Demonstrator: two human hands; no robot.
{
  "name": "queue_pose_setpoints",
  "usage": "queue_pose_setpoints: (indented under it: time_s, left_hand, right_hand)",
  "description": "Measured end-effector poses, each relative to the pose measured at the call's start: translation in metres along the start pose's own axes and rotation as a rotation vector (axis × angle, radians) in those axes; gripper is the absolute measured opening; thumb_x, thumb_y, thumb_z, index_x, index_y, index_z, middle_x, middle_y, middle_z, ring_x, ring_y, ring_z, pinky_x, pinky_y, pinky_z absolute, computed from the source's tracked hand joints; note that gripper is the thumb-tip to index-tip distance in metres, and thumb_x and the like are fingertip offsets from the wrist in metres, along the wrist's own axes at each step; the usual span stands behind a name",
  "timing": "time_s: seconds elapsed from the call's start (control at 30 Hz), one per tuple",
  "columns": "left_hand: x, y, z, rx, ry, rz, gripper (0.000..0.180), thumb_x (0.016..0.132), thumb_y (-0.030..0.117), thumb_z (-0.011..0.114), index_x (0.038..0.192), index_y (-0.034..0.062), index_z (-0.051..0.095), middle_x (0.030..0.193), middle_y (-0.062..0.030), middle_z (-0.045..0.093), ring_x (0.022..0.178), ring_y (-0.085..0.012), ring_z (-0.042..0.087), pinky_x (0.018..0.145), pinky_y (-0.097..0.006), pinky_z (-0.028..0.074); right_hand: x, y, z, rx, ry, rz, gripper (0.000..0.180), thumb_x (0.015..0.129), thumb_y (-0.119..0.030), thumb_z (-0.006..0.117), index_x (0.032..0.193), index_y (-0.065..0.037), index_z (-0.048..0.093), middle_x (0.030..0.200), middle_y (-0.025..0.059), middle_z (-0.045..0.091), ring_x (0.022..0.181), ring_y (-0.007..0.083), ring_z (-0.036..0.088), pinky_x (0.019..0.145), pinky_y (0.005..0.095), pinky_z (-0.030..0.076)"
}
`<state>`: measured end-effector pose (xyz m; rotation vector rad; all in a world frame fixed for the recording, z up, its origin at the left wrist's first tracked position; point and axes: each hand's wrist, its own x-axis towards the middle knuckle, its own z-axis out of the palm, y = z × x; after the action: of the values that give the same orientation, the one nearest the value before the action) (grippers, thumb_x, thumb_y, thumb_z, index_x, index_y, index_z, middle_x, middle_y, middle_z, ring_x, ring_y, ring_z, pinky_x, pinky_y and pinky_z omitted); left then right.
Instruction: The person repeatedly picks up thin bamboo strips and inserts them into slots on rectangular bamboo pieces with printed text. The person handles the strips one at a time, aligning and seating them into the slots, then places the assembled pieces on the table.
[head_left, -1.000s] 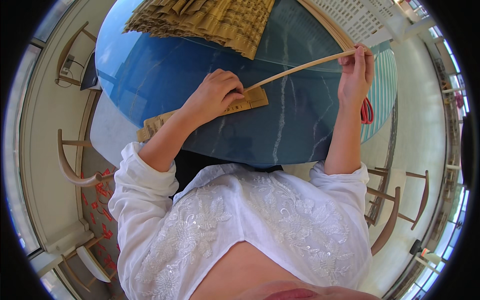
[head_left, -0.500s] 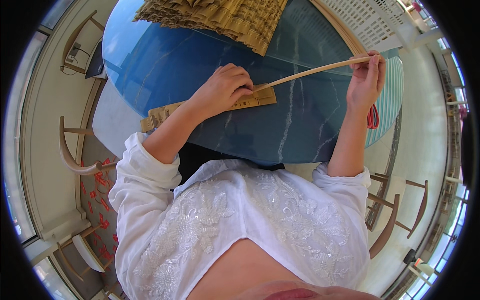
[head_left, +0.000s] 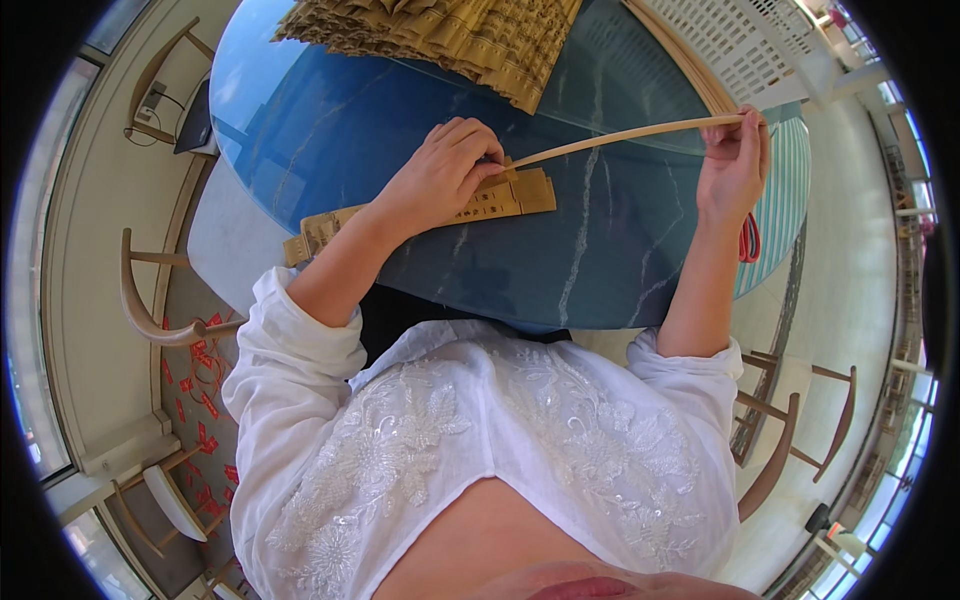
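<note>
My right hand, raised over the table's right side, pinches one end of a long, thin bamboo strip. The strip bows slightly and slants down left to my left hand. There my left thumb and fingers are closed at the strip's far end, on a raised fold of a narrow stack of pleated brown printed paper. Its exact seating in the fold is hidden by my fingers. The stack lies flat on the blue marbled table, partly under my left forearm.
A large pile of similar pleated paper covers the far side. At the back right lie a bundle of bamboo strips and a white perforated basket. A red looped object rests by my right forearm. Wooden chairs stand around.
My left hand has lifted a fold slightly off the paper stack, so its layers now spread at the right end. The strip's near end sits a little higher; my right hand has hardly moved.
</note>
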<state>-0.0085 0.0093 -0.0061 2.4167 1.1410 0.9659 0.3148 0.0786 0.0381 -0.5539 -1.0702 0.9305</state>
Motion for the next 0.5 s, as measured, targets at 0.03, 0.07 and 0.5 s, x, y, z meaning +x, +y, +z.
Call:
queue_pose_setpoints:
  time_s: [0.03,0.07,0.5]
  left_hand:
    - [0.000,0.001,-0.001,-0.001,0.013,0.000,0.009,0.088,0.004,0.063,0.096,0.0043,0.057,0.101,-0.0086,0.057,0.098,-0.0287,0.055,0.090,-0.038,0.042]
    - [0.000,0.003,-0.002,-0.003,0.025,0.000,0.010,0.088,0.004,0.063,0.096,0.0043,0.057,0.101,-0.0087,0.057,0.098,-0.0288,0.055,0.090,-0.038,0.042]
    - [0.005,0.017,-0.006,0.048,0.094,0.040,0.013,0.085,0.001,0.064,0.094,0.0046,0.055,0.100,-0.0096,0.056,0.095,-0.0297,0.055,0.087,-0.038,0.042]
  right_hand:
    - [0.000,0.000,0.000,0.014,0.001,0.010,0.018,0.103,-0.020,0.051,0.099,-0.003,0.056,0.070,0.0059,0.054,0.065,0.0155,0.050,0.066,0.0308,0.041]
    - [0.000,0.000,0.000,0.028,0.003,0.020,0.018,0.104,-0.019,0.051,0.098,-0.003,0.056,0.069,0.0055,0.054,0.064,0.0152,0.049,0.066,0.0307,0.041]
    - [-0.015,0.016,0.014,0.004,-0.200,0.194,0.021,0.105,-0.021,0.049,0.104,-0.003,0.057,0.081,0.0071,0.060,0.073,0.0148,0.059,0.070,0.0287,0.047]
